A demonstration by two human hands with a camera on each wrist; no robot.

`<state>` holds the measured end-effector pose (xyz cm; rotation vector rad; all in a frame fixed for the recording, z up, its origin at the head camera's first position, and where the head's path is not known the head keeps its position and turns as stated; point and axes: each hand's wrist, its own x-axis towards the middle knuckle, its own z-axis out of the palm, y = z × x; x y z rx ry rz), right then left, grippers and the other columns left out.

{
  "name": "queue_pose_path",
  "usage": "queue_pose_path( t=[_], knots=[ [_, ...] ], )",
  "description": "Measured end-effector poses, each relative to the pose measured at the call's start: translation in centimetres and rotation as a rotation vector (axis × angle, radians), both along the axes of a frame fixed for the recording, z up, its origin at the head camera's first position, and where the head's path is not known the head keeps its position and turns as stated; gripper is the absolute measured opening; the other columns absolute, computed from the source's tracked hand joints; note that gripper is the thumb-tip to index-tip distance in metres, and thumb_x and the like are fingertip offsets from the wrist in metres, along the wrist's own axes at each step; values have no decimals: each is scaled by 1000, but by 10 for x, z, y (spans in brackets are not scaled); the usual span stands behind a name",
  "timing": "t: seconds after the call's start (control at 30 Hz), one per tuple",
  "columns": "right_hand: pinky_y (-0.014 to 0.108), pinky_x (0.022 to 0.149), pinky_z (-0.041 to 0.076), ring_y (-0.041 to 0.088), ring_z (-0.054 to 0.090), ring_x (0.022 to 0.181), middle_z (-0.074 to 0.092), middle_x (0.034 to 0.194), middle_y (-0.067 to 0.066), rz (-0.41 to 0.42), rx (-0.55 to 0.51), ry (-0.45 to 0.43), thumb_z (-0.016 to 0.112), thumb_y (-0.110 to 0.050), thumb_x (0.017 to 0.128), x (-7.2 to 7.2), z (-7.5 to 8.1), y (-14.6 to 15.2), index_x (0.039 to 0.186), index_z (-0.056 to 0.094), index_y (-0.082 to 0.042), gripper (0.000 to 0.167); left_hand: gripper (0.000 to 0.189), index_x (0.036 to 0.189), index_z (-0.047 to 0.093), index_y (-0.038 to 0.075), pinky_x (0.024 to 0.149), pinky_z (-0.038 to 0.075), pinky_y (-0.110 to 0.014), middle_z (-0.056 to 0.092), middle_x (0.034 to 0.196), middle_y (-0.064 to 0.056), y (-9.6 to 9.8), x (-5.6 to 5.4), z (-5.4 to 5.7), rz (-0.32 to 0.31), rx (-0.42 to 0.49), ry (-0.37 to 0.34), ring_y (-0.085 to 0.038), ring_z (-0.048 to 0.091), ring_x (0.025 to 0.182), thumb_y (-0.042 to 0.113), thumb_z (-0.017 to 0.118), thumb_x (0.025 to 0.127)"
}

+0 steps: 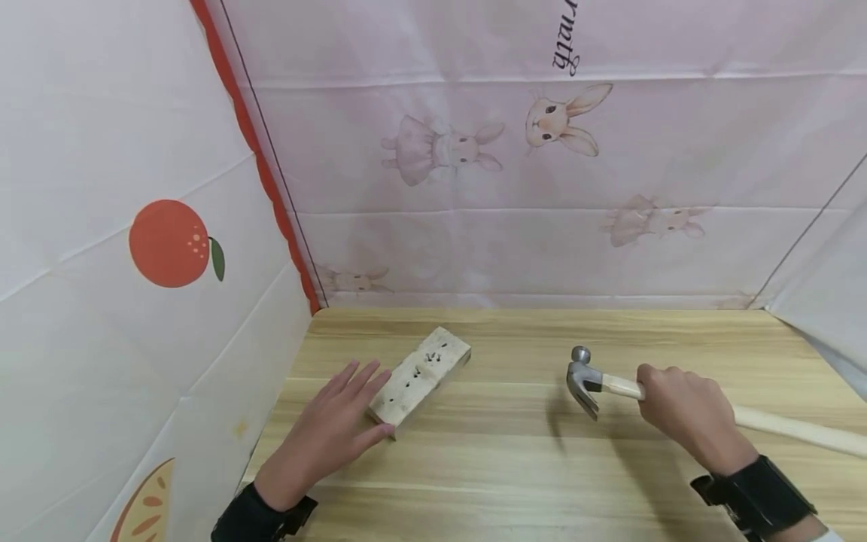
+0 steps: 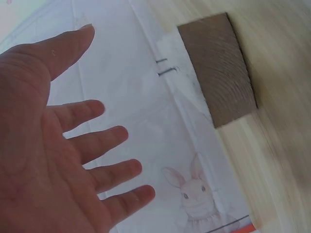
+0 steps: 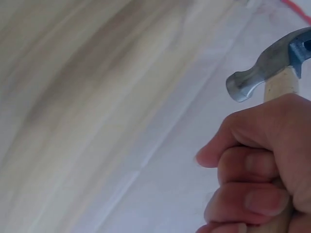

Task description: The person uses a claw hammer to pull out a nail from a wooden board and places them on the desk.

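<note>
A pale wooden block (image 1: 421, 380) lies slantwise on the table, its upper face marked with dark spots. Two nails (image 2: 167, 72) stick up from it in the left wrist view, where its brown end grain (image 2: 218, 70) faces the camera. My left hand (image 1: 333, 421) hovers by the block's near left end, fingers straight and spread, palm bare. To the right, my right hand (image 1: 684, 406) grips a claw hammer (image 1: 584, 380) by its light wooden handle, near the head. The hammer's metal head (image 3: 272, 60) is raised over the table, with a shadow beneath.
The wood-grain table (image 1: 508, 467) meets a pink sheet (image 1: 474, 248) printed with rabbits at the back. A white sheet (image 1: 135, 361) with fruit prints borders the left side. Each wrist wears a black band (image 1: 762, 493).
</note>
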<state>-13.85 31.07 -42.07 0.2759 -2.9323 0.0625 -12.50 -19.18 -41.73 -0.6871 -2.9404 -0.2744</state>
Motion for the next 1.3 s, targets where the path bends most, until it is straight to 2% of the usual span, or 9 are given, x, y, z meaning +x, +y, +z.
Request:
queue_pose_path(
  t=[0.1, 0.27, 0.5, 0.7, 0.83, 0.97, 1.13, 1.3],
  knots=[
    [32, 35, 29, 15, 38, 45, 40, 54, -2, 19, 15, 48, 68, -5, 82, 8, 8, -12, 74, 55, -13, 17, 85, 159, 42, 17, 116, 42, -60, 43, 165, -10, 5, 2, 1, -36, 0, 38, -39, 37, 154, 52, 77, 90],
    [32, 34, 29, 14, 35, 43, 37, 52, -4, 71, 52, 134, 72, -4, 76, 21, 18, -32, 73, 54, -13, 20, 87, 157, 44, 14, 112, 49, -52, 50, 160, -10, 17, 7, -1, -134, 30, 159, -35, 48, 148, 50, 81, 87],
    [29, 37, 26, 11, 32, 44, 35, 51, -6, 109, 82, 164, 76, -4, 73, 39, 29, -58, 76, 57, -14, 22, 91, 156, 46, 13, 108, 53, -44, 53, 157, -7, 35, 11, 1, -266, 100, 301, -26, 53, 144, 44, 88, 81],
    [29, 38, 24, 10, 31, 45, 34, 50, -8, 125, 89, 171, 74, -5, 74, 52, 36, -76, 77, 58, -15, 19, 97, 157, 43, 12, 111, 51, -42, 52, 157, -10, 49, 13, 4, -375, 164, 361, -26, 52, 145, 40, 91, 78],
    [28, 38, 23, 9, 29, 44, 33, 50, -9, 151, 84, 199, 72, -5, 72, 60, 35, -86, 75, 57, -16, 19, 96, 155, 44, 8, 113, 50, -42, 53, 156, -11, 60, 15, 5, -465, 201, 415, -29, 52, 144, 39, 92, 77],
    [27, 38, 22, 9, 28, 44, 32, 50, -9, 167, 81, 190, 73, -6, 71, 68, 32, -96, 73, 54, -17, 22, 97, 153, 46, 4, 112, 50, -41, 54, 155, -11, 69, 17, 5, -536, 219, 484, -30, 55, 142, 39, 93, 75],
    [25, 40, 20, 8, 24, 45, 30, 49, -11, 185, 93, 171, 72, -3, 70, 76, 31, -106, 72, 52, -20, 26, 100, 153, 47, 5, 116, 47, -40, 55, 153, -11, 79, 21, 5, -586, 193, 537, -29, 54, 143, 43, 93, 73],
    [23, 41, 20, 6, 23, 47, 28, 51, -13, 194, 106, 140, 69, -3, 70, 81, 32, -113, 72, 51, -22, 26, 97, 153, 48, 8, 120, 43, -39, 56, 153, -9, 87, 25, 5, -621, 184, 516, -26, 52, 145, 44, 92, 74]
  ],
)
